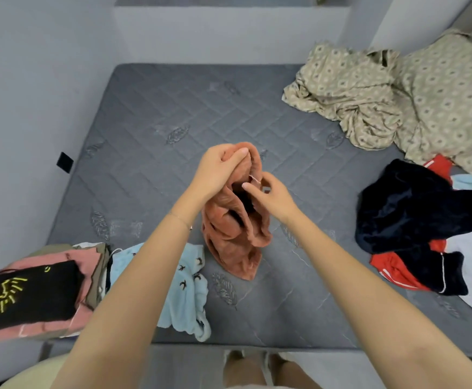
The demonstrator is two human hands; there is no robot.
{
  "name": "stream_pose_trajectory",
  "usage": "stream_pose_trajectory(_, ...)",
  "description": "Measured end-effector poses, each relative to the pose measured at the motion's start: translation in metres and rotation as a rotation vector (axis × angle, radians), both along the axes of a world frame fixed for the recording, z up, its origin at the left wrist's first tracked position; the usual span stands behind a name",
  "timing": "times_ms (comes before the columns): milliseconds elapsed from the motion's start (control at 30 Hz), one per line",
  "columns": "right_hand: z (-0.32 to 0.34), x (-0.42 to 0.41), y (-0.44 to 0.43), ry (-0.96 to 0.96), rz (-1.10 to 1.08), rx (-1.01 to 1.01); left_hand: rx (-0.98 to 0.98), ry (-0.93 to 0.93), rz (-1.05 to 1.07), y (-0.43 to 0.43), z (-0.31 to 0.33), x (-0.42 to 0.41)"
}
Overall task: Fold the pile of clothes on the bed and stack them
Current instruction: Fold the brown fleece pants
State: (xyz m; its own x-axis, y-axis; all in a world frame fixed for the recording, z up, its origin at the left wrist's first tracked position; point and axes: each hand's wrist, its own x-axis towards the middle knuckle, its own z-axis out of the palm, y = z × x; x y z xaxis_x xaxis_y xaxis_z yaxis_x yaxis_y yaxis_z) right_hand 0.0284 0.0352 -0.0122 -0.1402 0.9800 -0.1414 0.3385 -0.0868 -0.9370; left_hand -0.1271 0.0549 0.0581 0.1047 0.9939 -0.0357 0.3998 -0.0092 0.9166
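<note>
At the near left corner of the mattress (pixel 173 108) sits a folded stack (pixel 32 299). Over its middle hangs a rust fleece garment (pixel 234 237) (bunched). The left hand (pixel 218 169) grips the top and the right hand (pixel 274 195) pinches its edge close beside. An unfolded pile (pixel 414 220) lies along the right edge.

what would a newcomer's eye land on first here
First, the orange fleece garment held up over the middle of the grey mattress, with the left hand gripping its top and the right hand pinching at its opening. Next come the folded stack at the near left, a black shirt with yellow print on top, and the unfolded dark blue and red pile at the right edge.
</note>
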Motion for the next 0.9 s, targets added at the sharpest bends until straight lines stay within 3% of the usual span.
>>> stream_pose_trajectory(133,0.019,0.008,0.009,-0.015,-0.01,-0.017,0.046,0.079,0.039,0.003,0.013,-0.021)
stream_pose_trajectory(367,0.046,0.053,0.025,-0.311,0.153,0.076,0.096,0.18,0.016,0.01,0.023,-0.06)
stream_pose_trajectory(567,0.034,0.061,0.021,-0.441,0.035,0.087,0.11,0.141,-0.048,0.012,0.034,-0.051)
stream_pose_trajectory(667,0.025,0.071,0.02,-0.483,0.018,0.013,0.103,0.066,0.013,0.015,0.035,-0.057)
stream_pose_trajectory(900,0.023,0.067,0.022,-0.444,0.017,-0.197,0.117,0.076,0.129,0.02,0.03,-0.075)
